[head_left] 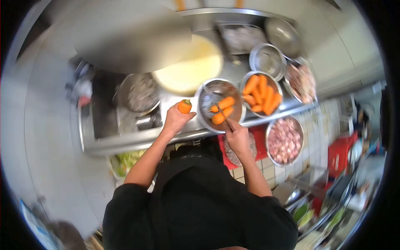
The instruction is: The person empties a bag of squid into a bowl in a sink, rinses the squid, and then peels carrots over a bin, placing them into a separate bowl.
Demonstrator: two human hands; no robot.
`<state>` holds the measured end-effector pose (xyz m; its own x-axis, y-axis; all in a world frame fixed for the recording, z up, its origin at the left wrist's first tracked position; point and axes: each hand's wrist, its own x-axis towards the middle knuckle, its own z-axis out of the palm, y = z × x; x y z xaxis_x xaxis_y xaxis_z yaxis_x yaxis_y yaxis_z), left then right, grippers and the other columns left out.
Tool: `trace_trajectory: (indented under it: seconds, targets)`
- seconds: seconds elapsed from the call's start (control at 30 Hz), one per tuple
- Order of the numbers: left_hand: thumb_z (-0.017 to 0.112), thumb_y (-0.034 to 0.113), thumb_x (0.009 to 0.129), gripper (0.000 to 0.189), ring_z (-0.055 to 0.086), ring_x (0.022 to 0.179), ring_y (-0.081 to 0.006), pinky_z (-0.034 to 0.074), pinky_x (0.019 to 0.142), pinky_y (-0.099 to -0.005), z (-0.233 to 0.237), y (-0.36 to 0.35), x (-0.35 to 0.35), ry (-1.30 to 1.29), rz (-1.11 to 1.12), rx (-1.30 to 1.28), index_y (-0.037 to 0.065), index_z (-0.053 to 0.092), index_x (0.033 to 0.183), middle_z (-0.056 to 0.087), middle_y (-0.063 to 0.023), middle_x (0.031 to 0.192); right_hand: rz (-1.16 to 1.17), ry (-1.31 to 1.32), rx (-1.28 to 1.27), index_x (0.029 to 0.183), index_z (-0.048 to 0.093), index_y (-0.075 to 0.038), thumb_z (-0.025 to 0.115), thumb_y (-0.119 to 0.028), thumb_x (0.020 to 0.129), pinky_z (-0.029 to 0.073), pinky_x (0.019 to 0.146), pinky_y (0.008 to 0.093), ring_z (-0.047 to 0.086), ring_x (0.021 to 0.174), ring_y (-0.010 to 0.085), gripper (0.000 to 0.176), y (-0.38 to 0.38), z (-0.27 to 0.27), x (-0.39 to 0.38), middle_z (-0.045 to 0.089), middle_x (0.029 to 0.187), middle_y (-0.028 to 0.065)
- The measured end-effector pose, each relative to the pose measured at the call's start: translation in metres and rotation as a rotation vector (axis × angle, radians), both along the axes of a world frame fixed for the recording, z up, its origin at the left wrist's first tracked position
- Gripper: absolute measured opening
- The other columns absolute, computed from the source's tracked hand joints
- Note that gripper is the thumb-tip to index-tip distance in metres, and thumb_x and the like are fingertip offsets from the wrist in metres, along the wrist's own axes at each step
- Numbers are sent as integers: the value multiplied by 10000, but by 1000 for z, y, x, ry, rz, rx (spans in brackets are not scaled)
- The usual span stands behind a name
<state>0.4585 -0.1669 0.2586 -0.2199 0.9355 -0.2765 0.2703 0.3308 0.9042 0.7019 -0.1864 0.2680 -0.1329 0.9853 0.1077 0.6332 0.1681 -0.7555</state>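
The left hand (176,119) grasps a carrot (184,108), its green stem end showing, just beside a metal bowl (198,109) with more carrots (227,102) inside. The right hand (237,136) grips a slim tool (230,124), perhaps a peeler or knife, over that bowl. Good handling calls for a firm hold, fingertips clear of any edge, and light, even strokes away from the holding hand.

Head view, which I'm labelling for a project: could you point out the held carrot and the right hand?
Held carrot (184,108): head view, orange part beside its green top.
Right hand (237,136): head view, back of the hand.
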Motion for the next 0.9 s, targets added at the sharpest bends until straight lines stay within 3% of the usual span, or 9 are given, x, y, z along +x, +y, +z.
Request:
trace_trajectory:
  seconds: [0.03, 0.13, 0.17, 0.27, 0.3, 0.43, 0.53, 0.73, 0.9]
  targets:
    - [790, 176, 714, 329, 589, 731, -151, 505, 726, -310, 4, -24, -23, 8, 58, -115, -16, 657, 945, 653, -74, 785, 132, -109, -11, 1106, 672, -76, 629, -106, 803, 526, 735, 474, 657, 774, 403, 308, 3, -10, -26, 684, 888, 205]
    - [708, 187, 781, 240, 652, 780, -239, 506, 720, -344, -43, -105, -83, 101, 217, 33, 13, 655, 938, 686, -137, 833, 588, -335, -31, 1182, 643, -113, 613, -130, 758, 525, 727, 472, 661, 763, 391, 426, -7, 3, -120, 687, 849, 204]
    - [649, 208, 839, 229, 658, 862, -292, 493, 767, -388, -54, -134, -100, 386, 152, 126, 37, 642, 991, 691, -131, 898, 722, -319, 67, 1155, 664, -126, 597, -140, 760, 526, 694, 474, 659, 723, 391, 400, -16, 3, -149, 684, 808, 199]
    - [589, 278, 911, 269, 640, 835, -251, 481, 745, -396, -77, -216, -129, 377, 407, 36, 38, 630, 1027, 679, -126, 885, 935, -317, 83, 1128, 683, -138, 600, -132, 758, 527, 657, 477, 656, 675, 388, 380, -53, 1, -225, 682, 762, 185]
    - [592, 282, 906, 278, 638, 886, -280, 473, 793, -412, -59, -235, -134, 352, 459, -9, 44, 631, 1043, 681, -137, 902, 994, -343, 107, 1112, 695, -141, 614, -159, 768, 528, 632, 477, 654, 645, 383, 353, -66, 1, -244, 677, 725, 176]
    - [596, 267, 904, 254, 635, 889, -274, 474, 804, -399, -65, -302, -154, 367, 619, 54, 43, 637, 1015, 676, -124, 917, 1182, -284, 94, 1106, 692, -137, 626, -159, 767, 532, 651, 470, 660, 664, 379, 347, -116, -2, -297, 682, 747, 177]
    - [599, 281, 894, 241, 620, 962, -329, 463, 832, -416, -77, -337, -166, 246, 720, 0, 73, 624, 1012, 663, -146, 977, 1292, -243, 95, 1113, 686, -138, 630, -151, 770, 534, 664, 468, 662, 678, 381, 348, -141, -11, -323, 686, 765, 180]
    - [633, 311, 870, 312, 618, 1001, -321, 459, 859, -428, -79, -373, -180, 260, 746, -138, 77, 627, 1076, 664, -143, 1026, 1389, -268, 96, 1118, 684, -138, 630, -154, 788, 529, 679, 478, 661, 683, 387, 335, -169, -29, -351, 682, 764, 193]
    - [714, 235, 737, 306, 666, 901, -288, 503, 793, -389, -91, -406, -177, 81, 905, -126, 40, 662, 967, 696, -144, 948, 1470, -263, 19, 1062, 709, -124, 605, -174, 827, 531, 698, 496, 665, 701, 397, 263, -179, -81, -364, 689, 785, 193]
